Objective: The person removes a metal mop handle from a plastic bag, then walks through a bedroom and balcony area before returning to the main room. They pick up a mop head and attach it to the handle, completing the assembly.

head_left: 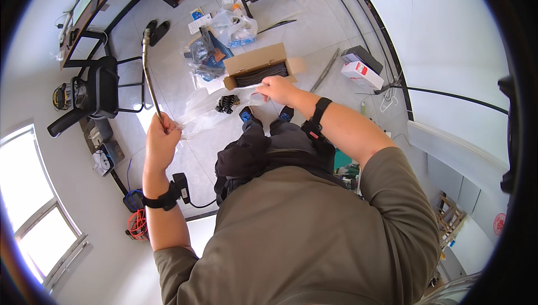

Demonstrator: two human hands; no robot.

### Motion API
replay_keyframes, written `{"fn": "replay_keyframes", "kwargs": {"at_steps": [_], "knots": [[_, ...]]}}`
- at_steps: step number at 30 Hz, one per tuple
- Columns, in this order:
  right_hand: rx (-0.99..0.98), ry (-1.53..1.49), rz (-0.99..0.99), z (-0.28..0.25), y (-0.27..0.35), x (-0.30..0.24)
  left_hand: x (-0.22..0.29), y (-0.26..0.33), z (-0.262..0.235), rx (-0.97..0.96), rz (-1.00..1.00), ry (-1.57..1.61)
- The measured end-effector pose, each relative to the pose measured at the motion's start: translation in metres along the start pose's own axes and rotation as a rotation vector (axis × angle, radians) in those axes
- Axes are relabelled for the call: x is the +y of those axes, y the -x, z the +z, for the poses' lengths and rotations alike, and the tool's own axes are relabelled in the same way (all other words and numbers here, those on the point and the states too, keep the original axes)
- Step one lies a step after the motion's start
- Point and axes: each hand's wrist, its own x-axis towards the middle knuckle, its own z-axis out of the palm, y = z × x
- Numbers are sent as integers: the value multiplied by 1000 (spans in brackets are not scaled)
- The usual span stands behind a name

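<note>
Head view: pale tile floor (314,30) runs between the black chair (105,88) near its left edge and a white-and-red carton (361,74) near its right. Our left hand (161,143)'s curled tight round a slim metal bar (147,72) and one end of some clear crinkly plastic (196,111); our right hand (278,90) pinches the other. Black ridged bunch (226,104) mid-plastic, inside or behind, we can't tell. Open cardboard box (255,58) sits on the floor just beyond.

The left hand (162,132) is hiding the slender metal tube's (147,64) lower end; the right hand (277,90) is covering the clear plastic bag's (197,105) edge. The black ribbed piece (226,104) is showing too small to identify. The rim is cropping the window (25,165).
</note>
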Motion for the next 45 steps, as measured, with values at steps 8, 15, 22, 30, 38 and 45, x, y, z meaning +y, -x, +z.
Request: {"fn": "replay_keyframes", "kwargs": {"at_steps": [8,15,22,30,38,45], "knots": [[-101,-673,68,-29,64,12,-62,-27,19,-50,-69,-473],[-1,-626,14,-56,102,-9,-57,-50,67,-85,48,-384],[88,-646,-81,-67,124,-15,-14,-50,86,-10,318,-308],[137,-718,-189,-63,132,-26,6,-40,72,100,358,-242],[76,-617,-235,-58,133,-48,1,-33,56,128,378,-244],[73,-565,-246,-54,136,-70,4,-29,46,88,424,-138]]}}
